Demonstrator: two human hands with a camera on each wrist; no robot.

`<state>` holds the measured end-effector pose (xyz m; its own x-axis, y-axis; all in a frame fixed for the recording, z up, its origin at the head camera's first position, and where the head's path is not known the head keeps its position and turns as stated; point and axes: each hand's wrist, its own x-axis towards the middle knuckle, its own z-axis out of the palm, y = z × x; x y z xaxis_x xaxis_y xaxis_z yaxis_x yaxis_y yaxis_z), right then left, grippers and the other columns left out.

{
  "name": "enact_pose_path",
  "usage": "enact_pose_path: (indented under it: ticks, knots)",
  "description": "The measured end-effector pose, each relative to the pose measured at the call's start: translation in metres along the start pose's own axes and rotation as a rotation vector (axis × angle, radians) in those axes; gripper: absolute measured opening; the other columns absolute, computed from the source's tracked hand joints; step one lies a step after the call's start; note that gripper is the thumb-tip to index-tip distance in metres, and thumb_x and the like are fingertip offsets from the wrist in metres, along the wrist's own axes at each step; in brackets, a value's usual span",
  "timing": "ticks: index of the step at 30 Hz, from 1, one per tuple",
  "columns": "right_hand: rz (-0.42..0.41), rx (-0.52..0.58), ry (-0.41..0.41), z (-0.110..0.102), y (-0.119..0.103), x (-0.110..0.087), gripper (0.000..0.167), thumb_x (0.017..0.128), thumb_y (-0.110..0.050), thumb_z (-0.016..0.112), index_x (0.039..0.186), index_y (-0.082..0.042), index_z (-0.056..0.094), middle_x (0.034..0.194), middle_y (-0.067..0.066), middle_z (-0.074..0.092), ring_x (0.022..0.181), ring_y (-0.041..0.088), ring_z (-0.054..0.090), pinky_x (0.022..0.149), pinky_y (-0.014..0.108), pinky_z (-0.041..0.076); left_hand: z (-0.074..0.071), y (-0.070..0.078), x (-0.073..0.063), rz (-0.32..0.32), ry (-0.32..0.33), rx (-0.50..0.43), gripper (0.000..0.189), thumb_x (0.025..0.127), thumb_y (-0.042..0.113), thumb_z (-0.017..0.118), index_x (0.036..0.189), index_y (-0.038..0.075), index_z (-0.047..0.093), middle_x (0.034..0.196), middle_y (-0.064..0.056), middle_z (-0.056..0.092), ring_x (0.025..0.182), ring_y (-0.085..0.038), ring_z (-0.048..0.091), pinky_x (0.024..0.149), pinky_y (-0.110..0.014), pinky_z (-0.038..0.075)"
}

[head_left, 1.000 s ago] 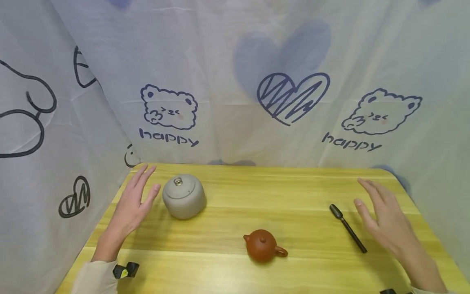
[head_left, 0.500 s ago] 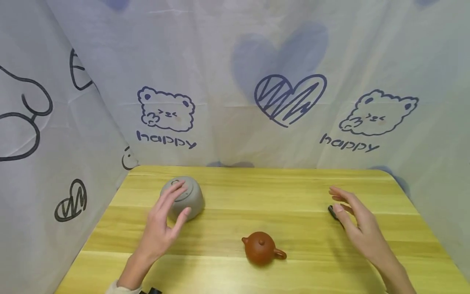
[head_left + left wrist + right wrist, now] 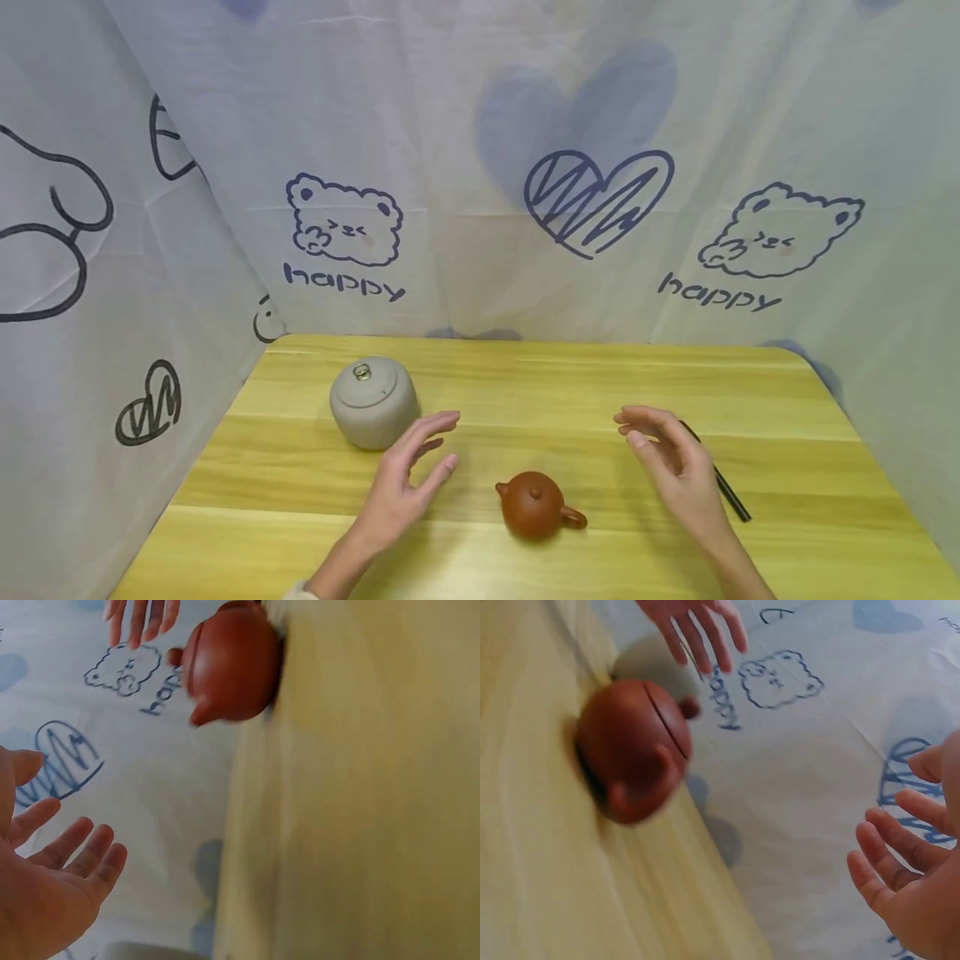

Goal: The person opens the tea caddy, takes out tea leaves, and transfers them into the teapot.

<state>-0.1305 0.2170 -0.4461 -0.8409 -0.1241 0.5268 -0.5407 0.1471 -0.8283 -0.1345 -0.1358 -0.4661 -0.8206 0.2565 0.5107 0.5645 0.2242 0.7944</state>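
A small reddish-brown teapot (image 3: 532,507) stands on the wooden table, its spout to the left and its handle to the right. My left hand (image 3: 397,492) hovers left of the spout, fingers relaxed and slightly bent, holding nothing. On the other side my right hand (image 3: 681,479) is held above the table, likewise loose, with nothing in it. Both wrist views show the teapot (image 3: 236,664) between the two hands, apart from each. Partly behind the right hand lies a slim black rod-like tool (image 3: 731,492); its wider end is hidden.
A grey lidded jar (image 3: 373,408) with a small ring on its lid stands at the back left, just beyond my left fingertips. White cloth (image 3: 465,267) printed with hearts and bears hangs behind the table (image 3: 555,383) and along its left side.
Both hands have moved inward, the left one from beside the jar, past its front, towards the teapot, the right one leftward across the black tool. Teapot, jar and tool stay in place.
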Motion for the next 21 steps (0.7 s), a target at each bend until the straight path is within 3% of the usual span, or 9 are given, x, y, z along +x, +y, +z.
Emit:
enact_pose_path:
  ticks: [5, 10, 15, 21]
  knots:
    - [0.057, 0.061, -0.001, 0.018, 0.007, -0.008, 0.03, 0.1, 0.012, 0.056, 0.129, 0.009, 0.059, 0.121, 0.026, 0.062, 0.114, 0.016, 0.065, 0.096, 0.024, 0.055, 0.018, -0.005, -0.005, -0.097, -0.039, -0.115, 0.045, 0.098, 0.006, 0.069, 0.142, 0.008, 0.057, 0.141, -0.011, 0.058, 0.128, -0.036, 0.056, 0.105, -0.051, 0.05]
    - [0.117, 0.085, -0.009, 0.035, 0.015, -0.015, 0.027, 0.099, 0.008, 0.062, 0.125, 0.005, 0.063, 0.12, 0.023, 0.064, 0.113, 0.02, 0.065, 0.093, 0.026, 0.056, 0.03, -0.01, -0.008, -0.218, -0.08, -0.251, 0.046, 0.096, 0.004, 0.072, 0.139, -0.002, 0.057, 0.141, -0.022, 0.056, 0.13, -0.042, 0.054, 0.106, -0.053, 0.048]
    - [0.109, 0.098, -0.037, 0.051, 0.022, -0.024, 0.026, 0.096, 0.009, 0.065, 0.122, 0.004, 0.065, 0.12, 0.026, 0.064, 0.113, 0.021, 0.064, 0.094, 0.027, 0.056, 0.04, -0.015, -0.012, -0.352, -0.148, -0.404, 0.054, 0.09, -0.001, 0.076, 0.14, -0.007, 0.055, 0.146, -0.028, 0.05, 0.137, -0.045, 0.047, 0.113, -0.049, 0.042]
    - [0.097, 0.091, -0.053, 0.066, 0.023, -0.033, 0.027, 0.095, 0.007, 0.068, 0.121, 0.001, 0.068, 0.122, 0.023, 0.065, 0.116, 0.022, 0.063, 0.098, 0.032, 0.055, 0.048, -0.017, -0.012, -0.417, -0.183, -0.47, 0.053, 0.09, -0.002, 0.076, 0.139, -0.008, 0.056, 0.146, -0.03, 0.051, 0.137, -0.043, 0.048, 0.112, -0.043, 0.043]
